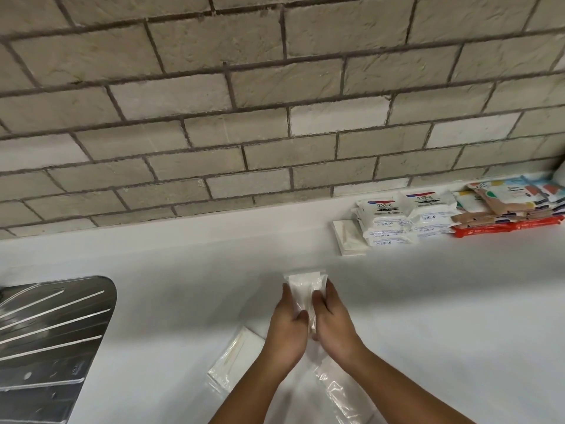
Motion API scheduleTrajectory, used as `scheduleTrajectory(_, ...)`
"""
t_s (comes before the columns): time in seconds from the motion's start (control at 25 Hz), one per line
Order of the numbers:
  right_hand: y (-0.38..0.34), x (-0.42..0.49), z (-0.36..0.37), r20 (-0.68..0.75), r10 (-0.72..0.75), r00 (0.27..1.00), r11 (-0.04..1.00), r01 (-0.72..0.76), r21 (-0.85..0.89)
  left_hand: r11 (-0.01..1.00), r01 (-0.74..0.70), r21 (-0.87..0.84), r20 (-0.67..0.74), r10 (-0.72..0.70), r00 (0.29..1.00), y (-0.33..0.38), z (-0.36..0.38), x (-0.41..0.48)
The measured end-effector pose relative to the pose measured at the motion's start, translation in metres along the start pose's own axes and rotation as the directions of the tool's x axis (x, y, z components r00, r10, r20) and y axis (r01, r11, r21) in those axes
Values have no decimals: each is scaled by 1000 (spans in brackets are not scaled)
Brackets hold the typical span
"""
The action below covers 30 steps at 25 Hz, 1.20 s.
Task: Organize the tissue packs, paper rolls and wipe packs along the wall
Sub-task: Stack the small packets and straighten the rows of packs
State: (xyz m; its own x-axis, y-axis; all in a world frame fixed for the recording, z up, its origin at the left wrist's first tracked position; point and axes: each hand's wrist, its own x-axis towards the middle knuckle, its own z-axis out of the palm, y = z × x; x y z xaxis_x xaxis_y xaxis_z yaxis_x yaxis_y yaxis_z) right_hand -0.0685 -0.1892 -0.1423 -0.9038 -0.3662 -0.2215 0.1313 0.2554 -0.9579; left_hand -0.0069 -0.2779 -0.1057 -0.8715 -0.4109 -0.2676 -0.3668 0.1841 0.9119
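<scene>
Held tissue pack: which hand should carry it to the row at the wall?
Right. Both hands grip the tissue pack, but the wall row lies to the right, probably within easier reach.

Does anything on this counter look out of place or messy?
Yes: one white tissue pack lies askew near the counter's front, far from the neat stacks by the wall. Both hands hold another pack.
</scene>
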Motion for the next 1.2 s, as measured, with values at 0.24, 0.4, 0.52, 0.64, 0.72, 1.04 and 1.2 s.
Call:
scheduleTrajectory(0.24, -5, 23, -12, 80, 65, 995, 994, -71, 84, 997, -6, -82, 20, 7, 1000, 4, 13, 23)
scheduleTrajectory(0.4, -7, 39, -28, -101, -27, 995, 999, 31, 31, 969, 88, -229, -39, -99, 994, 6, 9, 40)
scheduleTrajectory(0.52, -10, 44, -34, -294, -31, 955, 998, 13, -62, 971, 95, -221, -44, -107, 993, 11, 12, 50)
scheduleTrajectory(0.64, -20, 47, -39, -330, -7, 944, 999, 24, 47, 961, 68, -267, -67, -89, 994, 12, 15, 56)
scheduleTrajectory(0.72, -24, 50, -44, -308, 28, 951, 993, 10, 121, 949, 4, -315, -138, -50, 989, 12, 16, 59)
scheduleTrajectory(1.04, -26, 59, -50, -188, 120, 975, 941, -52, 333, 918, 30, -396, -126, -86, 988, 9, 16, 74)
scheduleTrajectory(1.2, -24, 61, -51, -149, 140, 979, 925, -76, 371, 929, 42, -369, -150, -104, 983, 7, 17, 78)
